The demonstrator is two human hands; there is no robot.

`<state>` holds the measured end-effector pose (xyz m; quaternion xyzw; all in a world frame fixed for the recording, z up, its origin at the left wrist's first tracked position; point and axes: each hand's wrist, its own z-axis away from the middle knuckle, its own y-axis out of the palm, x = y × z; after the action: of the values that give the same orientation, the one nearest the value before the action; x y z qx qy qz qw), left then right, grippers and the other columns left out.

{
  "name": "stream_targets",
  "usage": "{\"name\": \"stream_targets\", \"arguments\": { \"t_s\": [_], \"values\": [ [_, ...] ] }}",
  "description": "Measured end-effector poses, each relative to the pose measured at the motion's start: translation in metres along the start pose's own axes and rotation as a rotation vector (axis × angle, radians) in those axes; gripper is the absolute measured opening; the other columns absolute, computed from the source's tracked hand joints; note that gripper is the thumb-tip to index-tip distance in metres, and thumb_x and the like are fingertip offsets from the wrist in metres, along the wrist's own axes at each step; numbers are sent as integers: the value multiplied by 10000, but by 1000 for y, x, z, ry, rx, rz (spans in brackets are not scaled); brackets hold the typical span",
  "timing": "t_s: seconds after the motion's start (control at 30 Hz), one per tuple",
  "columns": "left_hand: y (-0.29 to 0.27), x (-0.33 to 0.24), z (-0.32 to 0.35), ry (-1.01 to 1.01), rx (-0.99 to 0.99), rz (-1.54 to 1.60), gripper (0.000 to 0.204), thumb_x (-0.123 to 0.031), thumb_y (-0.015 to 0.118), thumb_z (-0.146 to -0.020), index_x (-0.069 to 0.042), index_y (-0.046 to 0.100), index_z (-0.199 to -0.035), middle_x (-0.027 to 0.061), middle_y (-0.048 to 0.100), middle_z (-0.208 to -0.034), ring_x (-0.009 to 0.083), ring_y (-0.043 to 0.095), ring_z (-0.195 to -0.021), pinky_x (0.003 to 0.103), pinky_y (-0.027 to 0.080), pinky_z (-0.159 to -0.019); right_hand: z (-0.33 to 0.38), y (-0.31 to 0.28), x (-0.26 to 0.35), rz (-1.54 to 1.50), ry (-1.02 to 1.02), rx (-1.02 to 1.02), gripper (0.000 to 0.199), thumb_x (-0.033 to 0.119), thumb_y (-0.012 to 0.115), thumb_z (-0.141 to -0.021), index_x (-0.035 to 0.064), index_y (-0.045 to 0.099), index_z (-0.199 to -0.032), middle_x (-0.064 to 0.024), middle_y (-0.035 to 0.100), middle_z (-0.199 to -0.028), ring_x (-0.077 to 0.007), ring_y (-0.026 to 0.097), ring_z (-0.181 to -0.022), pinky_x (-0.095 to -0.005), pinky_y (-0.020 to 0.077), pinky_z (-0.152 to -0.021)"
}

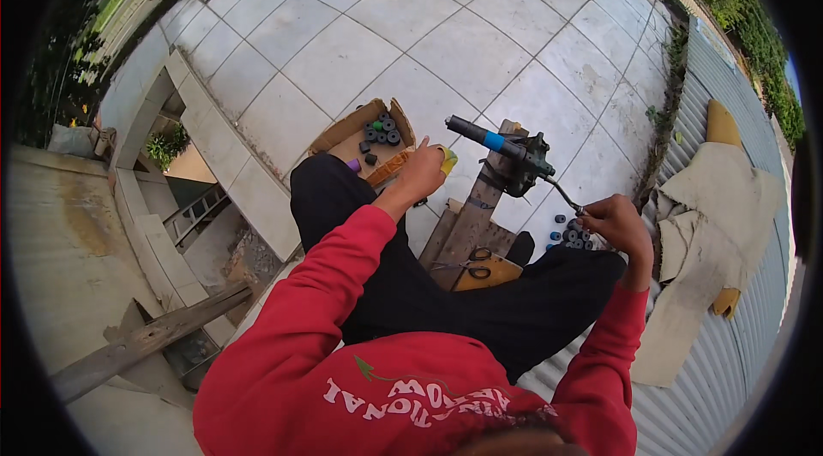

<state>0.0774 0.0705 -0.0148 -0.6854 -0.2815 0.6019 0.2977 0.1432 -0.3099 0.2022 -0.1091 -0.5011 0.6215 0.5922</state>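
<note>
My left hand (pixel 422 175) is closed around a small yellow-green thing (pixel 449 160), whose kind I cannot make out. It is between the cardboard box and the tip of the machine's rod. A dark hand-cranked machine (pixel 530 163) sits on top of a wooden post (pixel 474 220) between my legs. From it a black rod (pixel 470 129) with a blue band (pixel 494 141) sticks out to the left. My right hand (pixel 613 223) grips the end of the bent metal crank (pixel 561 192). Scissors (pixel 478 266) with black handles lie at the base of the post.
The open cardboard box (pixel 321 147) at my left knee holds several small black rolls (pixel 381 132), one green and one purple. Several dark and blue rolls (pixel 572 233) stand on the tiles by my right knee. Beige cloth (pixel 694 225) lies on corrugated metal sheeting (pixel 737 345).
</note>
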Motion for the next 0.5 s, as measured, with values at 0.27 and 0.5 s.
{"name": "stream_targets", "arguments": {
  "t_s": [0.27,0.5],
  "values": [
    [0,-2,2,3,78,-44,80,36,582,-791,55,660,-802,248,657,-915,449,647,-900,515,311,-1230,-25,74,-17,-50,28,413,196,205,762,-839,19,790,-781,-71,744,-696,-170,697,-610,-324,535,-616],
    [0,-5,3,-5,49,4,109,53,577,-735,61,646,-819,276,637,-826,474,629,-852,531,303,-1237,-94,147,-74,9,162,554,227,263,788,-841,40,800,-800,-40,749,-712,-127,691,-650,-320,548,-633]
  ]
}}
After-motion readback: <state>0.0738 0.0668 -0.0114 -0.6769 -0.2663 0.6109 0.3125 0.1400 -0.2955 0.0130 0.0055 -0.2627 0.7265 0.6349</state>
